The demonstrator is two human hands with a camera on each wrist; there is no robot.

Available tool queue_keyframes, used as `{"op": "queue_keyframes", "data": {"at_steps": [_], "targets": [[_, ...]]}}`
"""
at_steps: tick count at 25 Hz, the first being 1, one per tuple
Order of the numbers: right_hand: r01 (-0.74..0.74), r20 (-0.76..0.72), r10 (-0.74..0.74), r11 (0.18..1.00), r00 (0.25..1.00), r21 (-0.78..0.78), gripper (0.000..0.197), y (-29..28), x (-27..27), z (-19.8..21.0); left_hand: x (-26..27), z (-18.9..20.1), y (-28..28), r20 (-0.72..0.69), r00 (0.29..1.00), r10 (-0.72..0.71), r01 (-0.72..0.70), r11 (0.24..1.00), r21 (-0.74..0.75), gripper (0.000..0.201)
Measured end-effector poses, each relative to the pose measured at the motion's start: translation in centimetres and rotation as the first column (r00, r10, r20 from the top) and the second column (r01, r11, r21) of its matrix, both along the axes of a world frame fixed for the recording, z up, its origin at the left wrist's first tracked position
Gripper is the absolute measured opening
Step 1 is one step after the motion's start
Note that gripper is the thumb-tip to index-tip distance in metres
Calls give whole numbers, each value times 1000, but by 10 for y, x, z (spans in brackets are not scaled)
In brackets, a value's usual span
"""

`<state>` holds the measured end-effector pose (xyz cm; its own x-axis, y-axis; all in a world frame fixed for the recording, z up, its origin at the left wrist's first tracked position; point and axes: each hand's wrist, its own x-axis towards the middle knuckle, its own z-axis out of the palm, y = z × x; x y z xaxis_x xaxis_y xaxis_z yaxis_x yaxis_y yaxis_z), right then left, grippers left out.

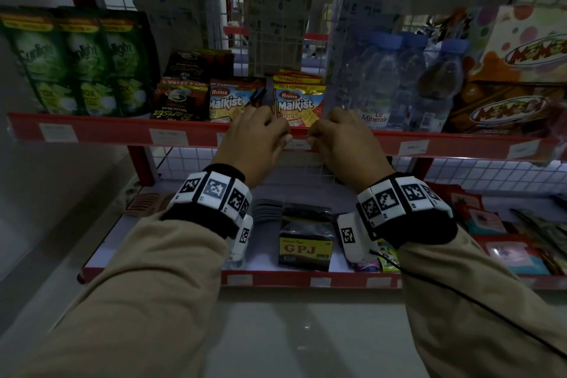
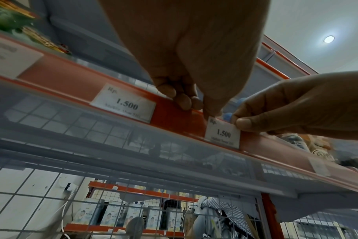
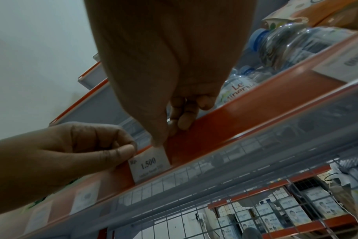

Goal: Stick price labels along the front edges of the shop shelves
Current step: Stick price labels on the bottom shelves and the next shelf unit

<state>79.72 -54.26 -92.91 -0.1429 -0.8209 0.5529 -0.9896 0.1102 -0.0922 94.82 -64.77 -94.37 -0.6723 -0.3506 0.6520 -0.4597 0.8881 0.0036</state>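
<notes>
Head view — both hands at centre frame, seating a price label on the red shelf edge.
left hand (image 2: 186, 53) and right hand (image 2: 296, 106) each pinch a top corner of the price label (image 2: 222, 132), thumb and fingers clamped on it, probably to keep it level on the shelf edge (image 2: 180, 120). It sits below the Malkist packet (image 1: 299, 106) — likely its price. Another label (image 2: 124, 103) already sits to its left.

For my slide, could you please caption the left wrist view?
Both hands, left hand and right hand, pinch a 1.500 price label against the red shelf edge.
</notes>
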Motion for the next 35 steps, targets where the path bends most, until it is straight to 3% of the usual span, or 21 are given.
{"op": "queue_keyframes", "data": {"at_steps": [8, 15, 18, 21, 26, 30, 35], "targets": [[-5, 29, 7, 997, 1000, -82, 19, 0, -2, -7, 0, -2, 3, -21, 999, 32, -32, 999, -14, 25], [-58, 46, 76, 949, 996, -309, 13, 7, -5, -24, 1, -9, 14, -147, 989, 34, -40, 998, -38, 14], [-50, -30, 41, 894, 999, -446, 16, 12, -5, -40, -4, -19, 25, -234, 969, 83, -81, 997, 21, 22], [-79, -16, 81, 876, 997, -475, 17, 19, -6, -68, -10, -36, 34, -214, 958, 191, -182, 981, 65, 40], [-37, 134, 86, 943, 987, -330, 13, 34, -19, -139, -18, -89, 46, -167, 952, 255, -242, 966, 94, 73], [29, 255, -1, 994, 967, -110, 12, 61, -25, -219, -22, -156, 70, -85, 976, 199, -188, 974, 126, 55], [-11, 267, -30, 988, 963, 151, 23, 92, -25, -292, -16, -241, 104, 208, 976, 58, -115, 954, 277, 42]]}}
